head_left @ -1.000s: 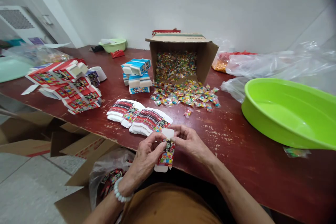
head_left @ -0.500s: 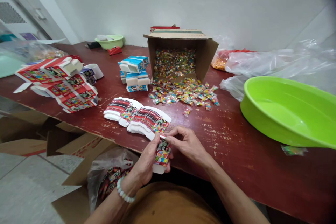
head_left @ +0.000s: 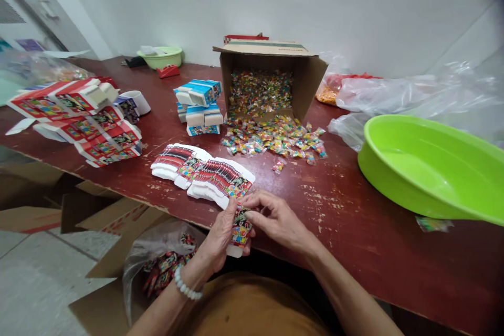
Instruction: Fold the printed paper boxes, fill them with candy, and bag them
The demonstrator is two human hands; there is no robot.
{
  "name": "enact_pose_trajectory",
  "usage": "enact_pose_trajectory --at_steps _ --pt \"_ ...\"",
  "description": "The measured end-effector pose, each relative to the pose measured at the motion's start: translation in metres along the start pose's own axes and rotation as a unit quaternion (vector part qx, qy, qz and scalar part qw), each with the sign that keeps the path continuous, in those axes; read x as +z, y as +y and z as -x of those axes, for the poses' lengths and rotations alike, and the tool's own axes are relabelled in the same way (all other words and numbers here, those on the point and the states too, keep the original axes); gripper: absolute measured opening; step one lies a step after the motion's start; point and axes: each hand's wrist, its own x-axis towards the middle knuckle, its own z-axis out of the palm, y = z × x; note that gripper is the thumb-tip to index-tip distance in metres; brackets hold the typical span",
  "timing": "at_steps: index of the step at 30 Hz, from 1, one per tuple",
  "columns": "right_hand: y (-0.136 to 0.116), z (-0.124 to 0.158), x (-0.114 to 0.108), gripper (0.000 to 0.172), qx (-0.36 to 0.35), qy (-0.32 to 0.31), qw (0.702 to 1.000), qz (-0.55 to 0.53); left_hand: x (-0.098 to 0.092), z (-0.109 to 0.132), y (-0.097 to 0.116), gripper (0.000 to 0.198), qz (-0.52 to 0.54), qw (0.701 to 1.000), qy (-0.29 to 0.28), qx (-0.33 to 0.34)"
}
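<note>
A small red printed carton (head_left: 240, 232) is held at the counter's near edge, upright, with a white flap showing at its lower end. The left hand (head_left: 221, 233) has its grip wrapped around it, thumb along one side and fingers coming round the other. The right hand (head_left: 273, 216) sets thumb and forefinger at the carton's top end; whether that grip pinches it, I cannot tell. Just beyond lies a fanned row of flattened cartons (head_left: 222, 174), reaching left along the counter (head_left: 326, 205). Past it, wrapped candies (head_left: 275, 139) spill from a cardboard box (head_left: 311, 81) on its side, with blue cartons (head_left: 202, 110) stacked at its left. To the right, worn red surface stretches between the right hand and a lime-green basin (head_left: 394, 173). Below the near edge, left of the knees, sits a plastic bag (head_left: 137, 260) of red-and-black packets (head_left: 169, 268).
</note>
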Motion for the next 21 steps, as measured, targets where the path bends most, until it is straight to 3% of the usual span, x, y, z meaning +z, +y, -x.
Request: enact_pose_trajectory --at_steps 3,7,9,11,13,16,18,21 --pt "0.007 0.002 0.000 0.013 -0.032 0.051 0.996 0.071 0.009 -0.001 -0.001 0.067 0.048 0.999 -0.004 0.007" --pt "0.023 -0.020 -0.031 0.023 0.021 0.007 0.995 0.093 0.017 0.010 -0.010 0.054 0.104 0.993 -0.056 0.003" --pt "0.032 -0.039 -0.056 0.028 0.035 0.095 0.978 0.182 0.014 0.020 -0.018 0.051 0.119 0.987 -0.096 -0.038" --pt "0.043 -0.057 -0.079 0.031 0.041 0.202 0.937 0.282 0.006 0.030 -0.027 0.046 0.127 0.981 -0.121 -0.085" --pt "0.054 -0.070 -0.094 0.034 0.053 0.246 0.917 0.309 -0.008 0.038 -0.033 0.042 0.119 0.981 -0.120 -0.098" --pt "0.068 -0.077 -0.101 0.036 0.075 0.266 0.914 0.297 -0.037 0.045 -0.030 0.040 0.039 0.989 -0.116 -0.088" --pt "0.071 -0.075 -0.101 0.037 0.089 0.270 0.919 0.274 -0.057 0.047 -0.021 0.042 -0.073 0.984 -0.120 -0.108" --pt "0.066 -0.063 -0.094 0.034 0.101 0.250 0.939 0.214 -0.076 0.049 -0.004 0.036 -0.253 0.942 -0.147 -0.162"
